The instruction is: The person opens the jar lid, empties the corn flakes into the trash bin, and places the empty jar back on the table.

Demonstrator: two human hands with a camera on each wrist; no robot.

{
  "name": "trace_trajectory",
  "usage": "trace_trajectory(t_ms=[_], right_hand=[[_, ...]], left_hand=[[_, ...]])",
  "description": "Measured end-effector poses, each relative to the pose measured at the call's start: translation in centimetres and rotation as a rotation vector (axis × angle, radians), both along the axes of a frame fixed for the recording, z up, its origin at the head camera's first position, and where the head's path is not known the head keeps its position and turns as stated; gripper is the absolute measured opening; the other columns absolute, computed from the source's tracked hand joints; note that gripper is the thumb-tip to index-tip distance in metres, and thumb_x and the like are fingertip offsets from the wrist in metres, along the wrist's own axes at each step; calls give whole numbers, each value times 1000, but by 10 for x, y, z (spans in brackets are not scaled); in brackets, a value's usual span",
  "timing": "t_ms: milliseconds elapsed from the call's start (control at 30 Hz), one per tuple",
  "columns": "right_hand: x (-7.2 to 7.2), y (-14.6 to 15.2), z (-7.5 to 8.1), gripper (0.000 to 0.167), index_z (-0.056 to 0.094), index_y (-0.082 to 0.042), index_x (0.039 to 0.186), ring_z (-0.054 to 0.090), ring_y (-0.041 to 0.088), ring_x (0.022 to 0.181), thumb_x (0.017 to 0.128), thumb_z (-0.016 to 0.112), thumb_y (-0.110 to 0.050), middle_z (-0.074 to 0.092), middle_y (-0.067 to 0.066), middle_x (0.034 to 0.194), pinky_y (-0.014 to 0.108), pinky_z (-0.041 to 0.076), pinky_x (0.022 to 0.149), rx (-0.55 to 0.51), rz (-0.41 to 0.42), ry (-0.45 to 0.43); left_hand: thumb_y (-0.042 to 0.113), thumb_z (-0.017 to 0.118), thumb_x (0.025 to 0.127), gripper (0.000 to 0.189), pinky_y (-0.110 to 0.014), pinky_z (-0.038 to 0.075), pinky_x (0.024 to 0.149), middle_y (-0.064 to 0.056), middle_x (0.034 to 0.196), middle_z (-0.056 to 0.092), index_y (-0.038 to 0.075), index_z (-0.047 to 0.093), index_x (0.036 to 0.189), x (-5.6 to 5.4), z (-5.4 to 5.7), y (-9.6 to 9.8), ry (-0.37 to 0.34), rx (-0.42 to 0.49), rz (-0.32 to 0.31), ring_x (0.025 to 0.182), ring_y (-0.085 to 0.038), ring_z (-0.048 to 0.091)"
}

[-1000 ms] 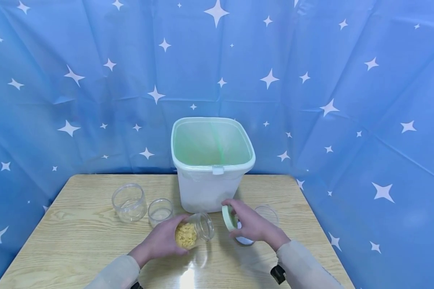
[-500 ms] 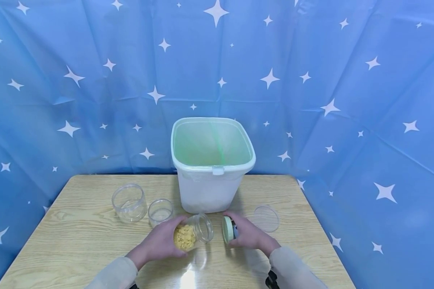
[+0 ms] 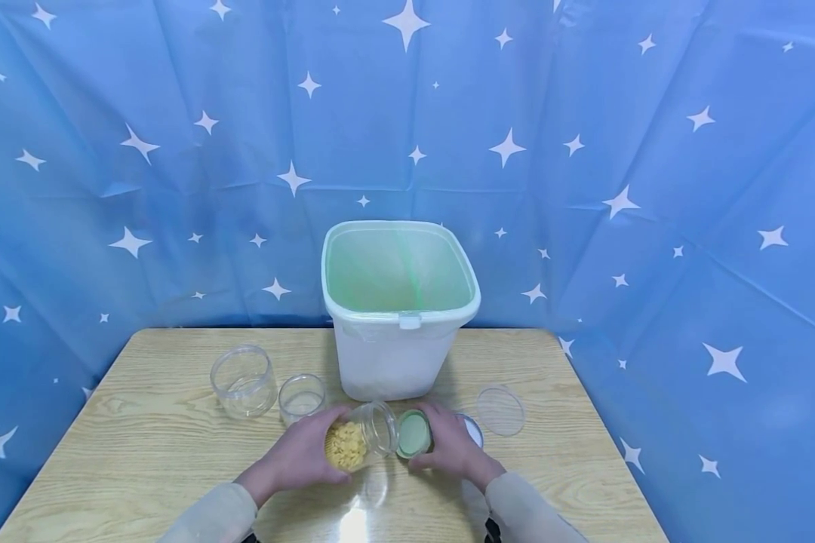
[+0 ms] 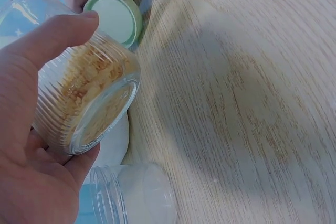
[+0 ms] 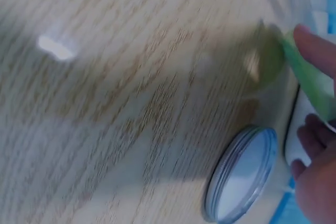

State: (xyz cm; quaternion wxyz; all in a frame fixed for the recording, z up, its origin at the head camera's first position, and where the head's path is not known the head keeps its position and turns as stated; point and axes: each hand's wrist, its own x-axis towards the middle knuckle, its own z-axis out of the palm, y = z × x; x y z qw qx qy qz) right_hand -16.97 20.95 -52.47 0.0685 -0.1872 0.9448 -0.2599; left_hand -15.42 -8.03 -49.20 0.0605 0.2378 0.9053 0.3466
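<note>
A ribbed clear jar (image 3: 373, 427) holding small yellow pieces (image 3: 345, 445) lies tilted in my left hand (image 3: 306, 452), its mouth towards the right. In the left wrist view, my thumb and fingers curl round the jar's body (image 4: 84, 98). My right hand (image 3: 451, 445) grips a round pale green lid (image 3: 414, 434) by its rim, just right of the jar's mouth. The left wrist view shows the lid's (image 4: 111, 20) recessed face and raised rim. A silver-rimmed disc with a white face (image 5: 242, 174) rests on the table beneath and beside my right hand.
Two clear round containers, a larger one (image 3: 243, 392) and a smaller one (image 3: 300, 400), stand left of the jar. A white bin (image 3: 394, 362) with a green-tinted interior stands behind the hands. A clear flat disc (image 3: 501, 411) lies to the right on the wooden table (image 3: 143, 452).
My right hand has moved left and slightly down with the green lid, bringing it close to the jar's mouth and turning its face into view. My left hand and the jar barely moved.
</note>
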Motion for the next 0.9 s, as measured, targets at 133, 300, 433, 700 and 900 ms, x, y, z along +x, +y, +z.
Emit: trace_trajectory(t_ms=[133, 300, 433, 700, 900], right_hand=[[2, -1, -2, 92, 46, -6, 138, 44, 39, 130, 64, 86, -43, 49, 15, 140, 65, 28, 109, 128, -24, 21], [5, 1, -5, 93, 48, -3, 136, 44, 40, 129, 62, 86, -46, 50, 16, 140, 63, 30, 107, 210, -32, 60], [5, 1, -5, 90, 52, -4, 131, 46, 40, 127, 60, 86, -47, 52, 16, 136, 62, 32, 107, 243, -30, 73], [4, 4, -6, 97, 48, -6, 138, 43, 39, 131, 61, 86, -52, 51, 14, 138, 63, 28, 111, 271, -19, 32], [5, 13, 4, 102, 43, -9, 143, 41, 40, 133, 61, 86, -52, 49, 14, 143, 65, 25, 110, 196, 9, 31]], left_hand=[[34, 91, 53, 89, -38, 51, 88, 5, 118, 64, 15, 53, 132, 0, 1, -1, -8, 1, 3, 102, -13, 60], [35, 91, 54, 91, -38, 51, 89, 4, 121, 64, 14, 52, 133, 0, 3, -2, 0, -5, -1, 104, -14, 60], [35, 90, 54, 91, -38, 51, 90, 3, 122, 64, 13, 52, 134, 0, 3, -3, -3, -5, -4, 105, -14, 60], [33, 91, 54, 91, -39, 52, 90, 2, 123, 64, 12, 53, 134, 2, 5, -5, 6, -8, -14, 105, -15, 60], [32, 91, 54, 90, -37, 52, 88, 4, 120, 64, 14, 52, 133, 1, 5, -8, -2, -11, -16, 103, -14, 61]])
